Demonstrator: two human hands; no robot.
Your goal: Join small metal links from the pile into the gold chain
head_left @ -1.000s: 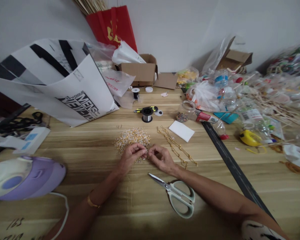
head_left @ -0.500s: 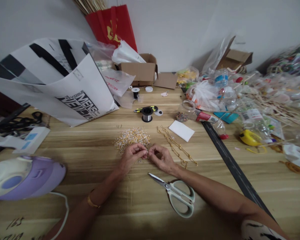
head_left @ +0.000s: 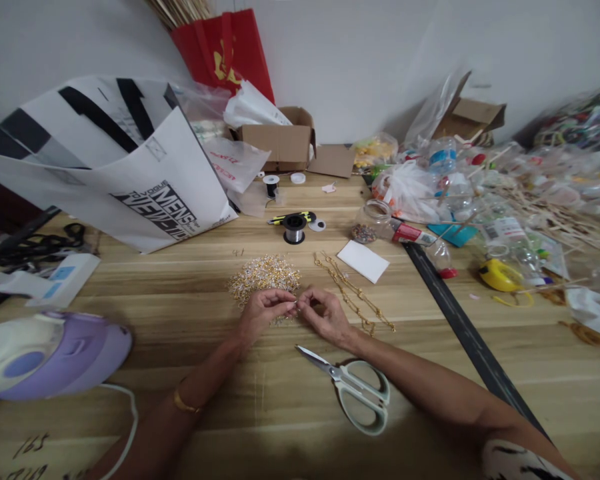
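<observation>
My left hand (head_left: 263,315) and my right hand (head_left: 324,315) meet fingertip to fingertip over the wooden table (head_left: 190,300), both pinched on a tiny gold and silver piece that is too small to name. Just beyond the fingers lies a heap of small gold and silver beads (head_left: 263,273). To the right of my right hand lie two gold chains (head_left: 353,293). A pair of pale-handled scissors (head_left: 353,388) rests near my right forearm.
A white shopping bag (head_left: 125,167) lies at the left, a purple and white appliance (head_left: 45,357) at the near left. A wire spool (head_left: 294,229), white card (head_left: 363,261), bead jar (head_left: 370,223), cardboard box (head_left: 280,143) and cluttered bags stand behind and right. A black strip (head_left: 460,320) crosses the table.
My fingertips have shifted slightly against each other; the hands stay in the same place by the bead heap.
</observation>
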